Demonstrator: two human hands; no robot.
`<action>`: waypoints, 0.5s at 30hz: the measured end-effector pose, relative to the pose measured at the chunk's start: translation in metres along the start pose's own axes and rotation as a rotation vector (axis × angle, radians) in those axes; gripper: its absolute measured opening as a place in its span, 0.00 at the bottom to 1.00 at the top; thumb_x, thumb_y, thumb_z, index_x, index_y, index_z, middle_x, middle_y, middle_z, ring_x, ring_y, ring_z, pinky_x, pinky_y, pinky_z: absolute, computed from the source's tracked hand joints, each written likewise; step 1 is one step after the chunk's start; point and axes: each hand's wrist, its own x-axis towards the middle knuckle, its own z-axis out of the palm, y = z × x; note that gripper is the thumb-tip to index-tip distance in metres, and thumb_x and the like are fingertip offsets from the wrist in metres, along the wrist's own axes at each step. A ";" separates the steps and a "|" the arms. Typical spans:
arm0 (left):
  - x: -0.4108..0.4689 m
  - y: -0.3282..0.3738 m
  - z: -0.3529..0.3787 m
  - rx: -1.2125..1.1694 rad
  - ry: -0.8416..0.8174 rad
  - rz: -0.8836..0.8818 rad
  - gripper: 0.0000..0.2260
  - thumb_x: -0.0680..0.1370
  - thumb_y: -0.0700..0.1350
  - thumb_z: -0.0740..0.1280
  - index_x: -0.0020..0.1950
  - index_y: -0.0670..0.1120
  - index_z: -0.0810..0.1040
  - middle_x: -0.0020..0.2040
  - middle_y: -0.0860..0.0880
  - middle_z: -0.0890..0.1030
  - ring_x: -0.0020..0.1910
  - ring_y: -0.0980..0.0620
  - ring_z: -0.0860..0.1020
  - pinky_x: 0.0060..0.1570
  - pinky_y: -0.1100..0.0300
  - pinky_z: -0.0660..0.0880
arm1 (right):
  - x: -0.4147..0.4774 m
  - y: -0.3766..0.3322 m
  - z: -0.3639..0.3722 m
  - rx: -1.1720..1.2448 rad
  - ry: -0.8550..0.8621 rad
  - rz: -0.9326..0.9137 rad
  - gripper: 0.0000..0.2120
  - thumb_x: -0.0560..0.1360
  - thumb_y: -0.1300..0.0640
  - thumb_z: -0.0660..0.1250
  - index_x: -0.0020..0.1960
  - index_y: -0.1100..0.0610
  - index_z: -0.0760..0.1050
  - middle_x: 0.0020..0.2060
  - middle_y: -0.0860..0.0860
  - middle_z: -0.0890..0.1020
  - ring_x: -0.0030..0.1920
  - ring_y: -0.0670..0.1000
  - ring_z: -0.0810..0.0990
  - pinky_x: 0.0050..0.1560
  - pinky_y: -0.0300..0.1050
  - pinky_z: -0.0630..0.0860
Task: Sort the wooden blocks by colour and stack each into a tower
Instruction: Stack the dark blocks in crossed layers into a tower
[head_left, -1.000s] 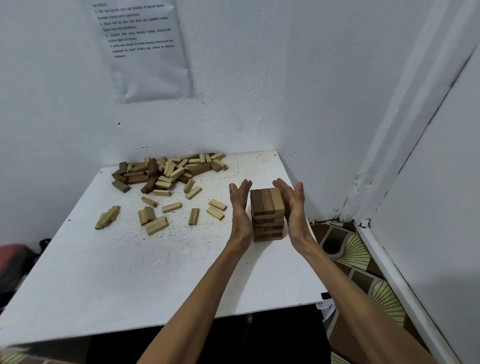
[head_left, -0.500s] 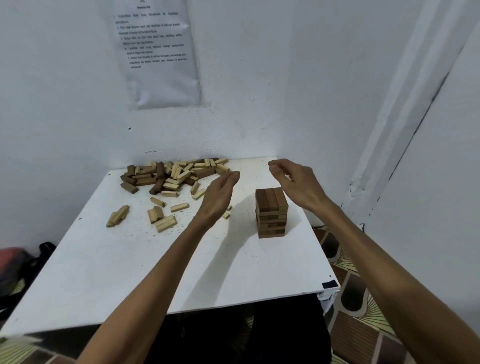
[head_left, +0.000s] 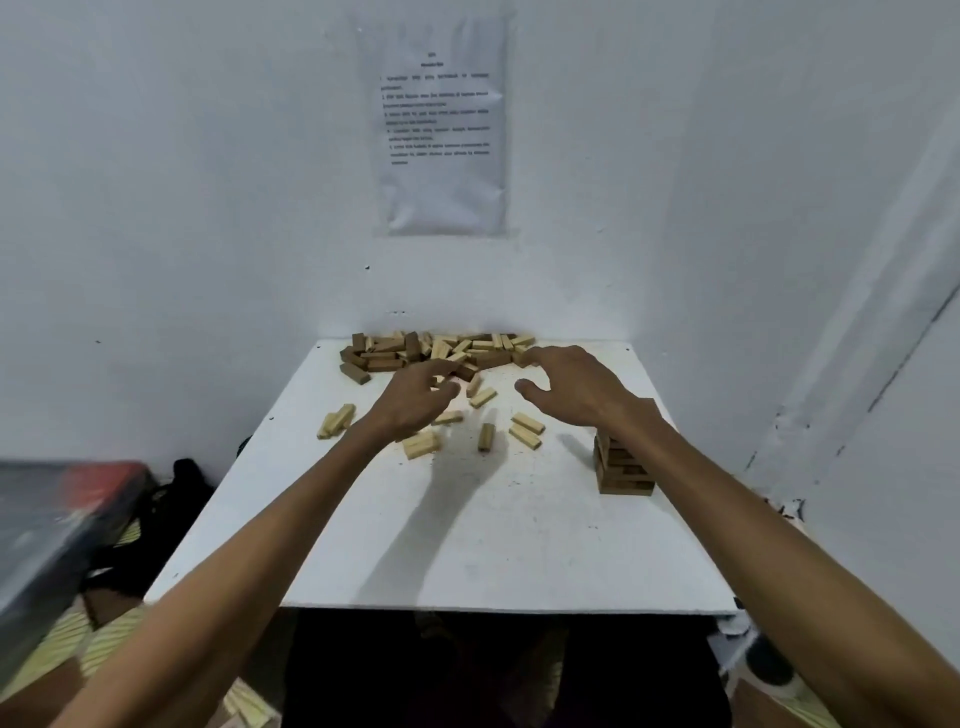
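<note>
A short tower of dark brown blocks (head_left: 623, 470) stands near the right edge of the white table (head_left: 467, 545), partly hidden by my right forearm. A mixed pile of dark and light blocks (head_left: 415, 351) lies along the table's far edge. Several light blocks (head_left: 527, 430) lie scattered in front of it. My left hand (head_left: 415, 397) hovers over the scattered blocks with loosely curled fingers, holding nothing. My right hand (head_left: 571, 384) is spread open over the pile's right end, fingertips near a block.
White walls close in behind and to the right of the table, with a printed sheet (head_left: 441, 130) taped up. A dark bag (head_left: 161, 499) and a blurred red-and-black object (head_left: 57, 525) lie on the floor at the left.
Both hands left the sides of the dark tower and moved forward and left to the loose blocks. The camera turned left, so the tower now sits at the right.
</note>
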 end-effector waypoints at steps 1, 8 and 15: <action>0.004 -0.007 -0.003 0.028 -0.006 -0.010 0.18 0.82 0.46 0.66 0.72 0.45 0.77 0.71 0.47 0.78 0.68 0.47 0.77 0.66 0.48 0.75 | 0.007 -0.003 0.004 -0.027 -0.025 0.004 0.18 0.83 0.49 0.63 0.73 0.45 0.73 0.67 0.52 0.80 0.70 0.54 0.73 0.61 0.48 0.71; 0.054 -0.034 -0.002 0.163 -0.060 0.013 0.18 0.82 0.43 0.65 0.72 0.43 0.76 0.66 0.46 0.81 0.54 0.46 0.83 0.48 0.54 0.80 | 0.071 0.008 0.040 -0.114 -0.136 0.040 0.21 0.83 0.52 0.63 0.76 0.46 0.70 0.69 0.52 0.78 0.72 0.56 0.71 0.64 0.51 0.73; 0.125 -0.056 0.022 0.564 -0.123 0.205 0.09 0.81 0.40 0.62 0.54 0.51 0.79 0.59 0.48 0.82 0.62 0.44 0.78 0.60 0.45 0.72 | 0.145 0.036 0.081 -0.261 -0.180 0.103 0.18 0.81 0.58 0.63 0.71 0.56 0.73 0.66 0.57 0.78 0.64 0.59 0.78 0.55 0.52 0.78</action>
